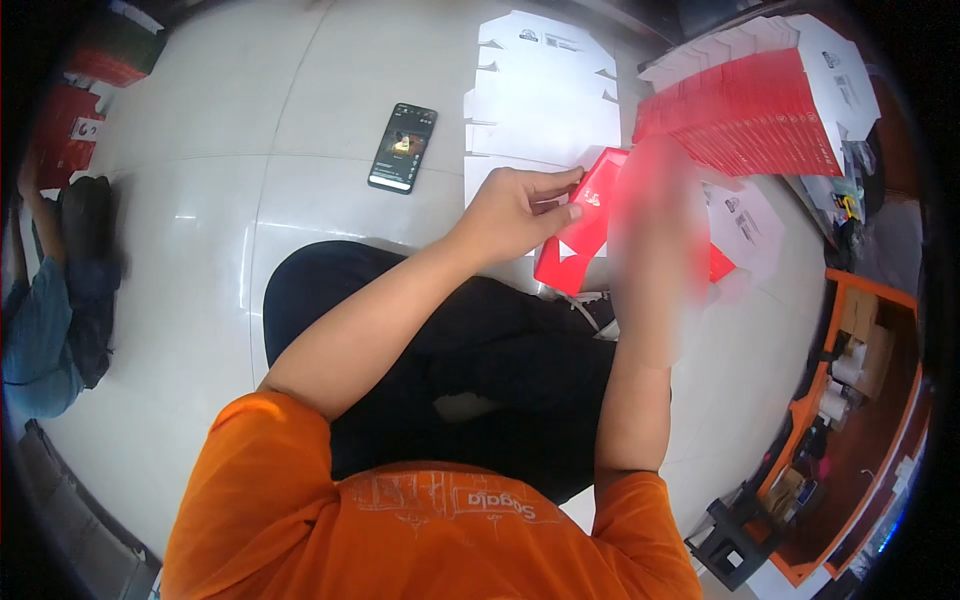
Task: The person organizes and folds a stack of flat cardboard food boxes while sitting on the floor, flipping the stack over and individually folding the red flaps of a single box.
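Observation:
A partly folded red cardboard box (598, 225) with a small pale print is above my lap. My left hand (517, 212) pinches its left wall between thumb and fingers. On the box's right side is my right hand (656, 217), covered by a blurred patch, so its fingers and grip are hidden. Flat white die-cut cardboard blanks (545, 105) lie on the floor just beyond the box. To their right leans a thick stack of red and white blanks (739, 112). Another pale blank (750, 225) lies beside my right hand, partly covered by the blur.
A smartphone (403, 148) with a lit screen lies on the tiled floor (187, 247). At far left sits another person (45, 322) near red boxes (67, 135). An orange-edged shelf (874, 300) holding small items and a black plastic stool (731, 536) stand at right.

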`<state>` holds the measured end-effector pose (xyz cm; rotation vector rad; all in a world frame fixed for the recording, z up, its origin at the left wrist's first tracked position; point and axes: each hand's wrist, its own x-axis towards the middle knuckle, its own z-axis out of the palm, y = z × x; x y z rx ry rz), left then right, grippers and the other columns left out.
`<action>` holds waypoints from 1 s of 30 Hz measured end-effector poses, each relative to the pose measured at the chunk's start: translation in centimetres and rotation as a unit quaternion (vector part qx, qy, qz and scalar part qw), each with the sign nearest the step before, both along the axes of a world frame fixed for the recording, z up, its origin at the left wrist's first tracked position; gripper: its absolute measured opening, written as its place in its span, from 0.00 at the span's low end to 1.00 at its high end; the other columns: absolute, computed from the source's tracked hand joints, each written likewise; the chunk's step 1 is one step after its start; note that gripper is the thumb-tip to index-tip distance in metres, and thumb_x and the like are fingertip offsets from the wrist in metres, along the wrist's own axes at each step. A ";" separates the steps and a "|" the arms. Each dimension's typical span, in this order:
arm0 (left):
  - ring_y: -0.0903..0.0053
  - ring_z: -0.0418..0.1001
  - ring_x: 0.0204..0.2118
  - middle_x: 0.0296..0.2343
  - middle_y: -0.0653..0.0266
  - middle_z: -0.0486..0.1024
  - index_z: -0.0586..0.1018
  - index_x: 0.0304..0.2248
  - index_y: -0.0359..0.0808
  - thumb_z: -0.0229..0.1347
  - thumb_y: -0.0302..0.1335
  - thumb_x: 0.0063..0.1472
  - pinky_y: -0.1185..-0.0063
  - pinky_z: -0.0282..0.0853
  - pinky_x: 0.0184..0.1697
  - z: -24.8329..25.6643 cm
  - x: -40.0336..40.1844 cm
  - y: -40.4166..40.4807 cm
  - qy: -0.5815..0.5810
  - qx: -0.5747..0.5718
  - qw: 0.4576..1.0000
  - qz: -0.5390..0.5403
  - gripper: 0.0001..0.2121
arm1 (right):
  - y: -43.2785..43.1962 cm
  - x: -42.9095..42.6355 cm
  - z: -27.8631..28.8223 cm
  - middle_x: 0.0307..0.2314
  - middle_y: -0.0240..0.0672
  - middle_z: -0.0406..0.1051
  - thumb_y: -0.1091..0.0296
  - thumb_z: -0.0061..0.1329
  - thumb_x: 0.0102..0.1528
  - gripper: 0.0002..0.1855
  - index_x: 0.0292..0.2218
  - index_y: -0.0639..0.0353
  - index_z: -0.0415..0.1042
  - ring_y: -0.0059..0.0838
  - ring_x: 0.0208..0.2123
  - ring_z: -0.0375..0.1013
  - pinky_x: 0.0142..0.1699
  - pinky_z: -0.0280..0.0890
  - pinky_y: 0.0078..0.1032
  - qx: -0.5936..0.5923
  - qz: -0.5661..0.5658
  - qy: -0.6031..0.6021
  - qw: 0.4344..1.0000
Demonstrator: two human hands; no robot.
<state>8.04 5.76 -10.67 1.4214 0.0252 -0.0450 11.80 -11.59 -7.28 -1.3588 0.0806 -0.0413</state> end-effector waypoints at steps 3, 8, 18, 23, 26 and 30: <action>0.81 0.77 0.40 0.40 0.57 0.80 0.77 0.49 0.29 0.59 0.21 0.60 0.82 0.75 0.43 0.1 -0.1 0.0 0.009 -0.028 0.999 -0.015 0.17 | -0.2 0.1 -0.2 0.35 0.43 0.74 0.75 0.51 0.60 0.09 0.39 0.64 0.63 0.30 0.35 0.77 0.39 0.78 0.32 0.066 0.003 0.009 0.998; 0.80 0.77 0.41 0.40 0.56 0.80 0.77 0.49 0.29 0.58 0.19 0.60 0.81 0.76 0.44 0.5 -0.1 0.3 0.030 -0.039 0.999 -0.012 0.17 | 0.5 -0.3 0.6 0.35 0.42 0.74 0.75 0.50 0.60 0.09 0.39 0.64 0.63 0.30 0.36 0.77 0.39 0.78 0.32 0.049 0.013 0.015 0.999; 0.75 0.77 0.45 0.46 0.52 0.76 0.72 0.55 0.32 0.64 0.24 0.56 0.78 0.77 0.43 0.0 -1.0 -0.2 -0.041 0.039 0.998 0.015 0.27 | 0.7 -1.2 0.1 0.37 0.41 0.73 0.72 0.49 0.62 0.10 0.42 0.61 0.62 0.28 0.38 0.76 0.40 0.75 0.29 0.012 0.081 0.016 0.997; 0.80 0.78 0.40 0.39 0.52 0.80 0.73 0.55 0.32 0.64 0.23 0.51 0.79 0.77 0.40 0.8 -1.4 0.2 -0.004 0.082 0.996 0.028 0.29 | 1.2 -1.2 -0.5 0.40 0.41 0.72 0.70 0.50 0.62 0.12 0.44 0.60 0.61 0.27 0.40 0.74 0.44 0.73 0.29 0.036 0.105 0.010 0.994; 0.84 0.77 0.35 0.36 0.55 0.82 0.74 0.54 0.32 0.63 0.23 0.49 0.80 0.76 0.39 1.0 -1.2 0.0 -0.031 0.089 0.994 0.062 0.29 | 1.2 -0.9 -0.6 0.42 0.41 0.71 0.71 0.51 0.61 0.10 0.42 0.61 0.64 0.26 0.40 0.73 0.43 0.72 0.26 -0.045 0.096 -0.083 0.991; 0.84 0.77 0.32 0.34 0.57 0.82 0.78 0.50 0.35 0.65 0.30 0.49 0.79 0.75 0.36 -0.3 -0.8 -0.5 -0.065 0.151 0.976 0.139 0.26 | 0.3 -1.4 0.5 0.29 0.33 0.74 0.73 0.56 0.54 0.09 0.37 0.65 0.73 0.24 0.29 0.73 0.35 0.68 0.23 -0.264 0.015 -0.027 0.964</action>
